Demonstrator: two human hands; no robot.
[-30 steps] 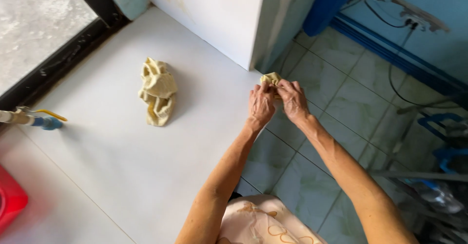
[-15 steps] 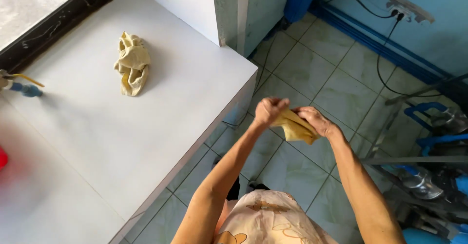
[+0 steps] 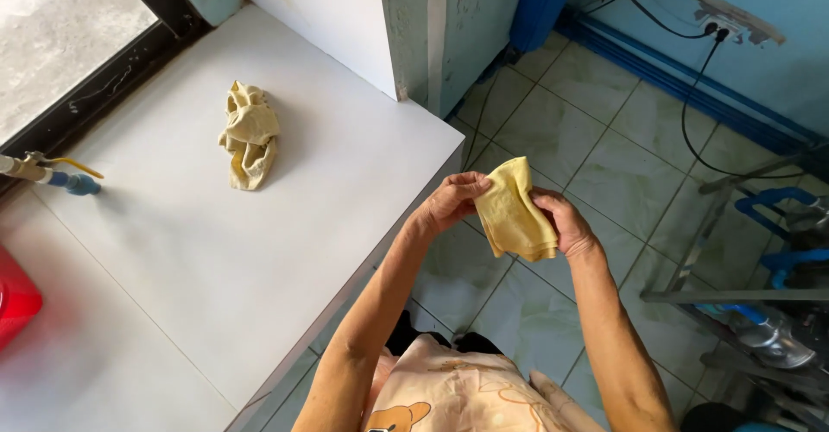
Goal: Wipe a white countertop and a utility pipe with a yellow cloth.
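Over floor tiles, left hand (image 3: 449,205), right hand (image 3: 563,222), pinching yellow cloth (image 3: 514,214)

Both bare forearms reach forward and angle in toward each other, elbows low near the body. The left hand (image 3: 449,206) is bent at the wrist, its fingers (image 3: 471,189) curled and pinched closed, thumb side up. The right hand (image 3: 566,223) faces it just beside, palm turned inward, its fingers (image 3: 546,199) also closed in a pinch. The two sets of fingers sit level, close but not touching.
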